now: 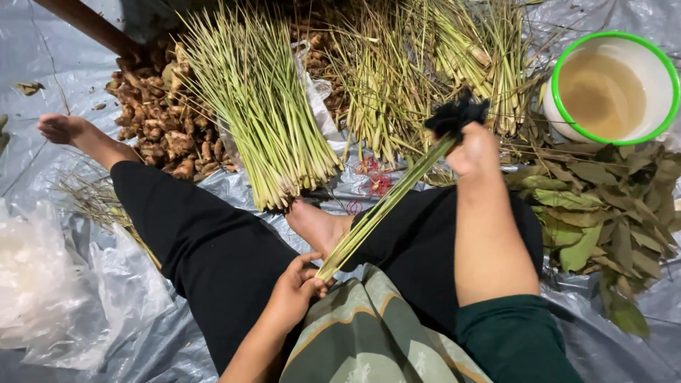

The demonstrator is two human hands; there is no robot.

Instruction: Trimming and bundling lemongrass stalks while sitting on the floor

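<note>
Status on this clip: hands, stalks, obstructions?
Left hand grips stalk bundle base. Right hand holds its top with black cloth. Nothing blocking.

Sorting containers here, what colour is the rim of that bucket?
Bright green rim on a white bucket, clearest in the head view.

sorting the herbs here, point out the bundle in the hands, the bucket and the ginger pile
lemongrass bundle [386, 202], head view, middle of the stalks
bucket [567, 120], head view, green rim
ginger pile [159, 120], head view, middle of the roots

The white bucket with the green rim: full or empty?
Partly full: the bucket stands upright and uncovered, and murky brownish liquid shows inside, below its rim.
</note>
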